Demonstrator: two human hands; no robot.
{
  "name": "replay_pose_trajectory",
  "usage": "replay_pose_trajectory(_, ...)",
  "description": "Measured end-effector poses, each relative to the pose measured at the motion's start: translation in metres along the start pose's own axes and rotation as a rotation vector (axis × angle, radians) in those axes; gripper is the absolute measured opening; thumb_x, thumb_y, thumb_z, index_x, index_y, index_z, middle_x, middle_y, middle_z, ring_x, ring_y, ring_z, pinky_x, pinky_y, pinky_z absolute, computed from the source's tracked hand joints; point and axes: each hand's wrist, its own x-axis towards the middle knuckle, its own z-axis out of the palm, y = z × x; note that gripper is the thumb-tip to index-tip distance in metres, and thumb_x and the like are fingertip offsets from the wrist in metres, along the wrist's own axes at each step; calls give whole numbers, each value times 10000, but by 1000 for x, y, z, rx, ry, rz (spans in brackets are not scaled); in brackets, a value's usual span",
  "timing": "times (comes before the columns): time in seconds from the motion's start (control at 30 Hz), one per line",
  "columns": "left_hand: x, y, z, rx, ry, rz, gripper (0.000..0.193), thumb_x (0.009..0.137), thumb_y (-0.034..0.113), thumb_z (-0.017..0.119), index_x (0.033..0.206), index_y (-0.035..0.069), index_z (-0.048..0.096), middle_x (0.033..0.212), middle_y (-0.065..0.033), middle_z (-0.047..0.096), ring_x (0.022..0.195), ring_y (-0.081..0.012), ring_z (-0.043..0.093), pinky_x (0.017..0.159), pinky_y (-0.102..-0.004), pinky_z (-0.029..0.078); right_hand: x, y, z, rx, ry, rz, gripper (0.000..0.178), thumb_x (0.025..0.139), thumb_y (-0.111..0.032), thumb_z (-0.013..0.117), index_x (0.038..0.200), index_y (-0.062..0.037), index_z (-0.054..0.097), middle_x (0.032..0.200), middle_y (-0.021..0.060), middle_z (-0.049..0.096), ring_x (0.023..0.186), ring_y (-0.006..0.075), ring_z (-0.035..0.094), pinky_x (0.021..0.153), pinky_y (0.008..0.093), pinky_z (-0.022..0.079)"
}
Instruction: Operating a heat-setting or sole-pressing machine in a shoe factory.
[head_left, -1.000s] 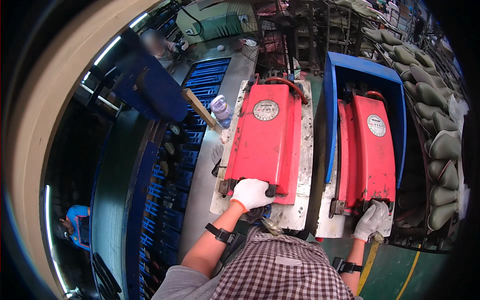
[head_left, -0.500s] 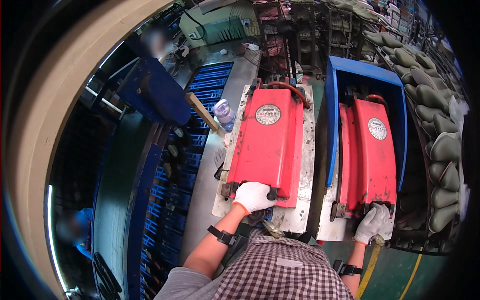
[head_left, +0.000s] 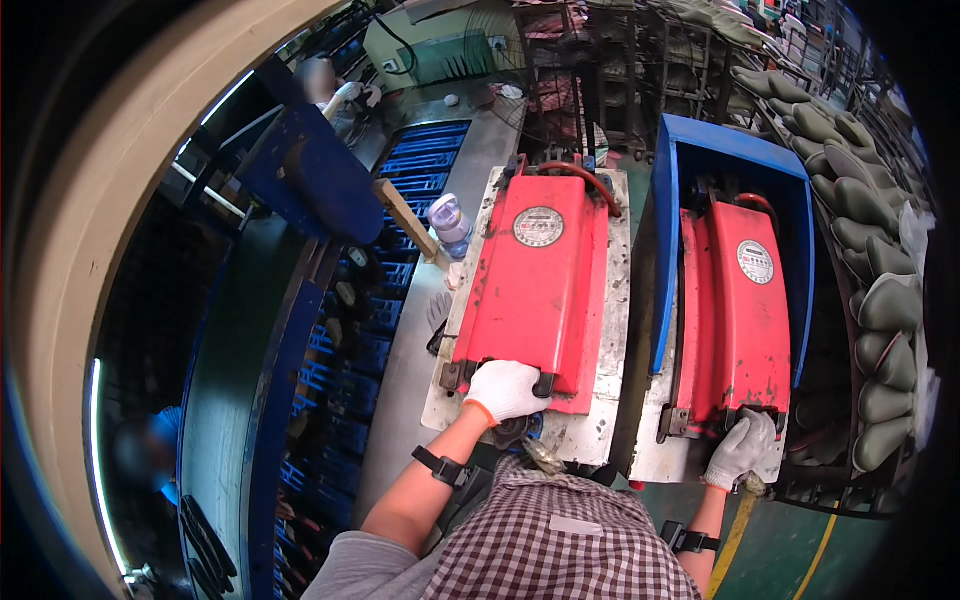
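Two red metal machine covers lie closed side by side on pale, worn bases: the left red cover (head_left: 530,280) in front of me, the right red cover (head_left: 745,310) under a blue hood. My left hand (head_left: 506,391), in a white glove with an orange cuff, is closed over the black handle (head_left: 545,384) at the left cover's near edge. My right hand (head_left: 741,449), in a greyish-white glove, is curled round the black handle at the near edge of the right cover; its fingertips are partly hidden. Each cover has a round white label and a red hose at its far end.
The blue hood (head_left: 735,128) surrounds the right cover. At right stands a rack of green-grey shoe-shaped pieces (head_left: 885,305). To the left are a clear bottle (head_left: 450,225), a grey glove (head_left: 439,310) and a blue-slatted conveyor (head_left: 425,155). A co-worker (head_left: 335,95) stands beyond; another is far left.
Both my hands stay on the two handles, and the covers have not moved. The view has shifted slightly. The far co-worker's gloved hands have moved.
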Motion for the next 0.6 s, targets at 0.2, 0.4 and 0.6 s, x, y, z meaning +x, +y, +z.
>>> replay_pose_trajectory(0.2, -3, -5, 1, -10, 32, 16, 576, 780, 645, 724, 859, 78, 776, 824, -180, 745, 795, -366, 746, 721, -479, 587, 8, -47, -12, 276, 123, -105, 237, 827, 82, 606, 1034, 1, 691, 1038, 165, 684, 1036, 356, 634, 958, 483, 492)
replay_pose_trajectory(0.4, 0, -8, 2, 3, 37, 18, 652, 741, 708, 726, 859, 68, 771, 810, -187, 738, 775, -366, 742, 712, -476, 583, -10, -178, 13, 946, -1162, 55, 268, 1009, -182, 626, 1154, 38, 674, 1112, 193, 691, 1084, 315, 667, 989, 379, 514)
replay_pose_trajectory(0.6, 1, -6, 5, -42, 94, 64, 673, 773, 731, 694, 798, 60, 742, 768, -184, 718, 729, -365, 726, 680, -477, 566, -53, -238, 48, 692, -2106, 248, 468, 970, -407, 703, 1235, -32, 613, 823, 77, 690, 616, 142, 595, 544, 314, 460)
